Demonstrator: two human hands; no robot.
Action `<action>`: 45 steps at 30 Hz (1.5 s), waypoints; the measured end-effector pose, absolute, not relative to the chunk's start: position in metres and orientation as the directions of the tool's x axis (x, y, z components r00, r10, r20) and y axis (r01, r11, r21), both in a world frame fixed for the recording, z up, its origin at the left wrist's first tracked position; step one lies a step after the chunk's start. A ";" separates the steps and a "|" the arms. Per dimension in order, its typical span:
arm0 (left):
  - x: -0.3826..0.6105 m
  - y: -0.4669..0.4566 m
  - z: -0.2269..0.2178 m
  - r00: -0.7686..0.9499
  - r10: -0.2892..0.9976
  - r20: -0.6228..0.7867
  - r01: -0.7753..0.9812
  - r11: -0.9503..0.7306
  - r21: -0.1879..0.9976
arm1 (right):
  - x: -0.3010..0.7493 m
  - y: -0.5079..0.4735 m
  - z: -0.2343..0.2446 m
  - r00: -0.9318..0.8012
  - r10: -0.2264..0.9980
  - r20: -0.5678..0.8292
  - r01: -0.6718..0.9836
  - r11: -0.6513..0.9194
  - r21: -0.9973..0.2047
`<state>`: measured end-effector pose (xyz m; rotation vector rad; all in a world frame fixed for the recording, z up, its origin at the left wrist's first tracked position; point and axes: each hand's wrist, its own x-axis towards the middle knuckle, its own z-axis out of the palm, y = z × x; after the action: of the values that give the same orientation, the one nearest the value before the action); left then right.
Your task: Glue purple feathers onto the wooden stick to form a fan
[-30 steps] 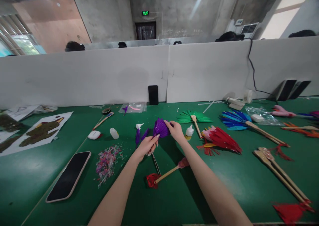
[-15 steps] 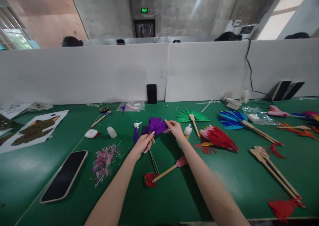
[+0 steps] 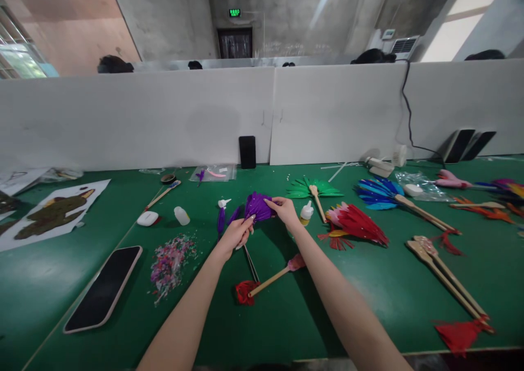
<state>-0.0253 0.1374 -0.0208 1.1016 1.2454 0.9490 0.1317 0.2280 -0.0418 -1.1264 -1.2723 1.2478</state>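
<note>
A bunch of glossy purple feather-like strips (image 3: 257, 206) is held up over the green table. My left hand (image 3: 236, 234) is closed on its lower left end, with the thumb pressed on top. From the other side, my right hand (image 3: 284, 211) pinches its right edge between thumb and forefinger. Just left of the bunch lie loose purple strips (image 3: 221, 220). Below my left hand are metal tweezers (image 3: 251, 264). Between my forearms a wooden stick (image 3: 268, 282) lies with a pink upper end and a red tassel (image 3: 245, 293). A small glue bottle (image 3: 306, 213) stands beside my right wrist.
Left are a phone (image 3: 104, 289), a pile of coloured scraps (image 3: 172, 264) and a white bottle (image 3: 182, 216). Green (image 3: 301, 188), blue (image 3: 379, 195) and red (image 3: 360, 225) feathered pieces lie right, with wooden sticks (image 3: 444, 275). A white partition (image 3: 164, 120) borders the table's back.
My right thumb and forefinger have shifted left, further over the purple bunch. My left hand keeps its hold. The whole view has shifted slightly.
</note>
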 end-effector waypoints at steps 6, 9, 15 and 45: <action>-0.025 0.135 -0.017 0.064 0.975 -0.212 0.056 0.209 0.976 | 0.136 0.237 -0.050 0.037 0.996 0.081 -0.002 0.081 -0.997; -0.028 0.136 -0.016 0.029 0.980 -0.197 0.034 0.196 0.980 | 0.141 0.240 -0.051 0.071 0.994 0.085 -0.007 0.085 -0.996; -0.033 0.138 -0.018 0.024 0.983 -0.182 -0.006 0.182 0.983 | 0.139 0.239 -0.053 0.037 0.998 0.047 -0.051 0.049 -0.997; -0.035 0.142 -0.017 -0.289 0.953 0.091 0.300 0.000 0.954 | 0.123 0.211 -0.018 -0.302 0.950 0.083 0.133 0.128 -0.983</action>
<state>-0.0350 0.1419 -0.0172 1.3080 1.6450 1.3121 0.1231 0.2106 -0.0178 -1.0807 -1.5930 1.2666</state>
